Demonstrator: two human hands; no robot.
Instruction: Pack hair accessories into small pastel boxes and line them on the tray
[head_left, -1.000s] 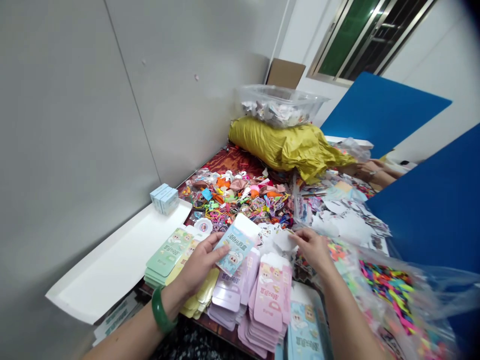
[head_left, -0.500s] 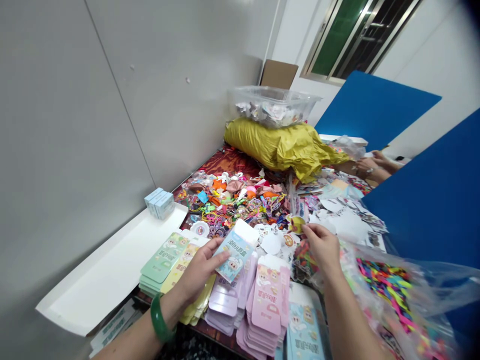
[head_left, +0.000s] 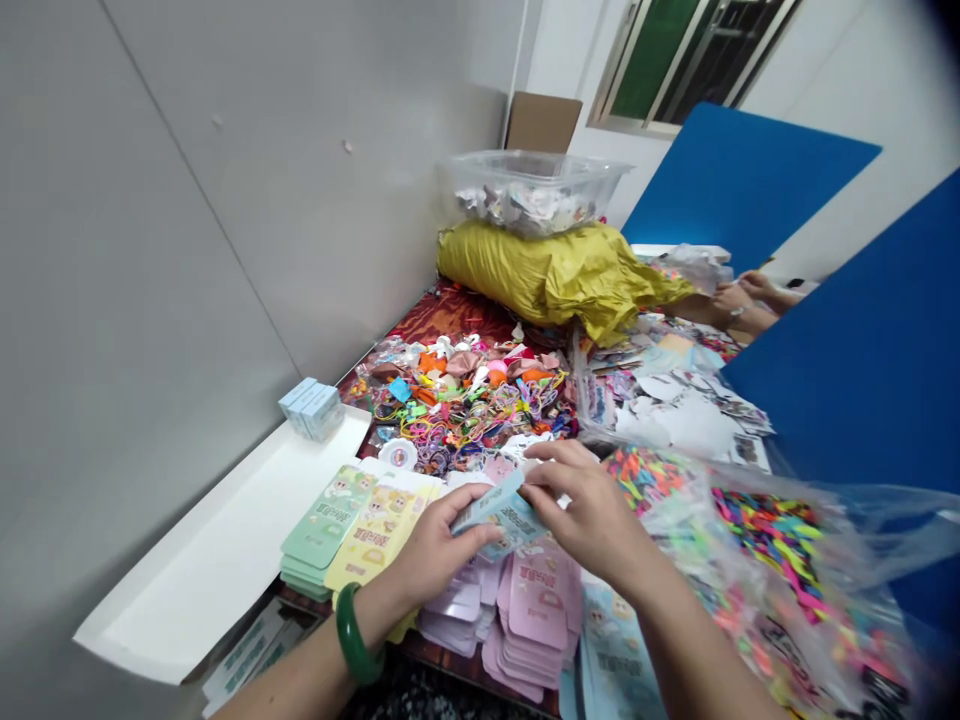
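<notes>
Pinching a pale-blue printed card [head_left: 499,515] between both hands: left hand [head_left: 439,555] with fingers closed on its near end, right hand [head_left: 589,515] with fingers on its far end. Jade bangle [head_left: 352,635] on left wrist. Below the card, stacked pink cards [head_left: 532,615]; left of it, green and yellow cards [head_left: 349,525]; right, plastic bag of multicoloured strips [head_left: 780,570]; beyond it, heap of hair ties and bows [head_left: 469,400].

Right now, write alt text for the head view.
The left hand and right hand hold a pale blue printed card over stacks of pastel cards, beside a heap of elastic bands and bows. A green bangle rings the left wrist.
</notes>
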